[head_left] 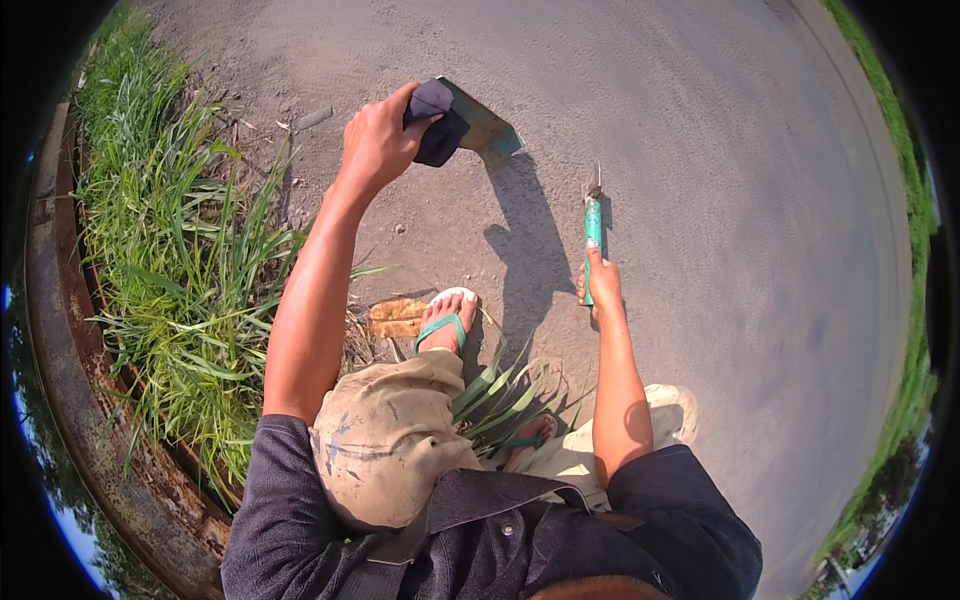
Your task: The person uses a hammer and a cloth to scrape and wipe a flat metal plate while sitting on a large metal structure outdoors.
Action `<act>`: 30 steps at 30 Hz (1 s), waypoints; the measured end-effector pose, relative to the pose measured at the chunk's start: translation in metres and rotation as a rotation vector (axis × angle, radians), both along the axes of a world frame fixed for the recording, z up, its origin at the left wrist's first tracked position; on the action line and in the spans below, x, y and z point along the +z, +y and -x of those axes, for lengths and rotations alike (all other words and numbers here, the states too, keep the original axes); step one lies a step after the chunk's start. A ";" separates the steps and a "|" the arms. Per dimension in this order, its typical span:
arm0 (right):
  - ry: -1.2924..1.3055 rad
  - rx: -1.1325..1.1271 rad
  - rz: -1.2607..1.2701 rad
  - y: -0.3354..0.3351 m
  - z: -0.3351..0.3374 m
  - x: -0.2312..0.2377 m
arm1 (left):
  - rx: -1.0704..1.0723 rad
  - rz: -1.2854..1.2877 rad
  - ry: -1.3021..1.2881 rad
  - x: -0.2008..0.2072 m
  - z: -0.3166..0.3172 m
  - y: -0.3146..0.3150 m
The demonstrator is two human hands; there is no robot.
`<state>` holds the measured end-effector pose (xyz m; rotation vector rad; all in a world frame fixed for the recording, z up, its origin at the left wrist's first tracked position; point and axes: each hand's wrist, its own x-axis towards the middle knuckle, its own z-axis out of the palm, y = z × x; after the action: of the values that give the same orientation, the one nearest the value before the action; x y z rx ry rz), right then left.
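Note:
Raised out in front on the left, my left hand [378,140] is closed on a dark folded cloth [438,125]. Against the cloth lies a flat, worn greenish panel [486,128], its free end pointing right; whether the hand also grips the panel is hidden. My right hand [600,280] is wrapped round a tool with a green handle [594,222], held upright and away from my body. A thin metal end [594,187] sticks out of the handle's top, seen nearly edge-on, so its kind is unclear. The two held things are well apart.
Tall grass [190,290] grows along the left beside a rusty metal rail [95,400]. Grey pavement [740,240] spreads ahead and right. A brown dry leaf [397,318] lies by my sandalled foot [447,322]. Grass blades [500,400] stick up between my legs.

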<state>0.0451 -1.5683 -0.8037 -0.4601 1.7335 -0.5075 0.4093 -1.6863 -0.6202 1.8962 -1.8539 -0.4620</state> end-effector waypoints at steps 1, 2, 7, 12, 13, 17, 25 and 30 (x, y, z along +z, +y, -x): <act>0.010 0.029 0.015 -0.003 0.011 0.001 | -0.059 0.019 -0.071 0.009 0.003 0.012; 0.014 0.061 0.029 -0.003 0.018 0.002 | -0.143 0.067 -0.110 0.005 -0.001 0.021; 0.136 0.170 0.006 -0.004 0.029 0.002 | -0.433 0.227 -0.272 -0.076 -0.021 0.068; 0.123 0.182 0.011 -0.005 0.032 -0.001 | -0.406 0.134 -0.474 -0.145 -0.030 0.126; 0.118 0.178 0.004 -0.006 0.033 -0.002 | -0.376 0.083 -0.484 -0.157 -0.034 0.132; 0.121 0.182 -0.003 -0.004 0.031 -0.001 | -0.245 -0.070 -0.488 -0.184 -0.066 0.142; 0.111 0.182 0.003 -0.005 0.033 0.000 | 0.103 -0.336 -0.489 -0.178 -0.128 0.135; 0.098 0.188 0.027 -0.006 0.031 -0.010 | 0.288 0.073 -0.034 -0.164 -0.149 0.146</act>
<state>0.0143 -1.5739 -0.8136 -0.6694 1.7571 -0.3788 0.5587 -1.5402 -0.7846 2.0876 -1.5603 -0.2636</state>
